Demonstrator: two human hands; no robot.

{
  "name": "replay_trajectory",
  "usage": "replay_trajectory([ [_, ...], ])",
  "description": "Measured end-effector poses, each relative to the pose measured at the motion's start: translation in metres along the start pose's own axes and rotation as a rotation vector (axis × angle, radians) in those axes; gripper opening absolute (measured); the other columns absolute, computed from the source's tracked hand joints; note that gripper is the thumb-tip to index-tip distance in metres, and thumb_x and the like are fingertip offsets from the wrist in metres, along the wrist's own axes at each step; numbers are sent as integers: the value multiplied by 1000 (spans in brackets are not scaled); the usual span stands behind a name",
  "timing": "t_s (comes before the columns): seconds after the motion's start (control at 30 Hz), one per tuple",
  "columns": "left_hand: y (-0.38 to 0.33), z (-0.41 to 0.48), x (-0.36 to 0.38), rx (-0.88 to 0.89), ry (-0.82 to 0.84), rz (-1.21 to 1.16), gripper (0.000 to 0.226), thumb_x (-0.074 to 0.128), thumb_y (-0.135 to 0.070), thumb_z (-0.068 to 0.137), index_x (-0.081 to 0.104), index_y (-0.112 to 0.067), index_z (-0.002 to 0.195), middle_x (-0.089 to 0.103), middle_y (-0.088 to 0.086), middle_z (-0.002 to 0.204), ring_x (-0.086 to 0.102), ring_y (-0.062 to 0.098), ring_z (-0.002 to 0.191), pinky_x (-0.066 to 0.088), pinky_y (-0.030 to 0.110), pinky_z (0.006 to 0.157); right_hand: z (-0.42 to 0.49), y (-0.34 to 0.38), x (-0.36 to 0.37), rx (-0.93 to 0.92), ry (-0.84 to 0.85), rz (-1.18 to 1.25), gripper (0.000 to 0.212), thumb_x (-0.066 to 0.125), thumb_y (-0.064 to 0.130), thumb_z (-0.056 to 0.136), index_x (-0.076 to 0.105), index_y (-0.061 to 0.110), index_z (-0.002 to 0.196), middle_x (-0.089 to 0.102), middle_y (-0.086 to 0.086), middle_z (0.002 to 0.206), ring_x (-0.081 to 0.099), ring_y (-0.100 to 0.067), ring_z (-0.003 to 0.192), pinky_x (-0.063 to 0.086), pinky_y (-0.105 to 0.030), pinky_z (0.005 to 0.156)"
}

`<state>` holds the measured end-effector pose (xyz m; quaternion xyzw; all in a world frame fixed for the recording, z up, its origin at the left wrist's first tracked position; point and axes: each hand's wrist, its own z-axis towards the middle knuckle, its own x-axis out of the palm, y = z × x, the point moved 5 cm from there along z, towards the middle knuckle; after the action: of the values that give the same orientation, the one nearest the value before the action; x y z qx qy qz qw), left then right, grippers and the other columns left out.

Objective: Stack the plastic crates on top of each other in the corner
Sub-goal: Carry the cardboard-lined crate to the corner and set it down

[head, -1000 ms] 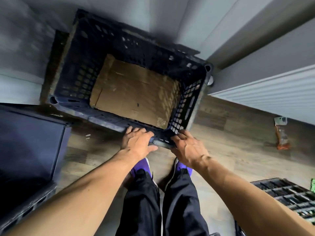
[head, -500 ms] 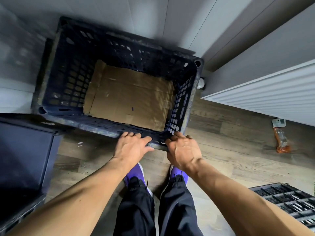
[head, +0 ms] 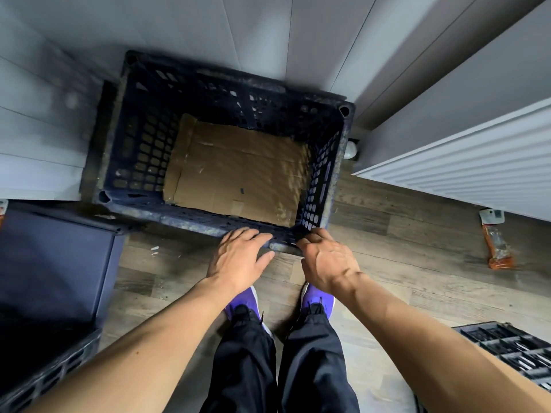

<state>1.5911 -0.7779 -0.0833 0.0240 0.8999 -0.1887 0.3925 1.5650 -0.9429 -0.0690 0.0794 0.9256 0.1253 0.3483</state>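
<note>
**Head view.** A dark blue plastic crate stands in the corner. Its far long side is close to the panelled wall and its right end is just beside a white radiator. A sheet of cardboard covers its floor. A dirty edge shows just outside its left wall, probably a crate beneath it, though this cannot be confirmed.

The crate lies straight ahead of the hands, with its long axis running left to right across the body. Both hands meet its near long rim, toward the right end.

- The left hand rests on the rim with its fingers fairly straight and spread and its thumb out along the outer face.
- The right hand hooks bent fingers over the near right corner.

Neither hand is clearly the nearer. The grip sits off centre, so a push would likely swing the crate's left end.

Another crate lies near right of the first. A dark box stands at its near left. An orange packet lies on the floor to its right.
</note>
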Motion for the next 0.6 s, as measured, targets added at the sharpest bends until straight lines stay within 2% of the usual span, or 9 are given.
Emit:
replay_trajectory([
  [0.2, -28, -52, -23, -57, 68, -112, 50, 46, -46, 98, 42, -31, 146, 46, -8, 142, 36, 15, 132, 35, 33, 108, -35, 0, -34, 14, 26, 26, 34, 44, 19, 90, 55, 17, 123, 56, -6, 124, 41, -29, 122, 46, -37, 94],
  [0.33, -57, -90, -34, -117, 90, -194, 47, 46, -44, 98, 42, -34, 144, 49, -7, 140, 42, 18, 131, 36, 32, 107, -71, -17, -49, 80, 79, 51, 38, 45, 21, 91, 55, 20, 128, 56, -7, 128, 42, -29, 124, 47, -39, 98],
  [0.47, -82, -122, -35, -74, 92, -241, 45, 48, -40, 98, 45, -34, 142, 50, -9, 137, 47, 14, 127, 39, 28, 105, -109, -34, -60, 128, 87, 82, 38, 46, 24, 92, 56, 20, 128, 55, -9, 132, 43, -30, 125, 44, -39, 101],
  [0.6, -104, -140, -31, 7, 94, -220, 46, 48, -42, 98, 43, -34, 144, 46, -16, 139, 43, 9, 129, 34, 23, 104, -138, -46, -62, 182, 5, 161, 42, 46, 26, 93, 52, 23, 135, 53, -9, 134, 42, -30, 127, 42, -37, 103],
])
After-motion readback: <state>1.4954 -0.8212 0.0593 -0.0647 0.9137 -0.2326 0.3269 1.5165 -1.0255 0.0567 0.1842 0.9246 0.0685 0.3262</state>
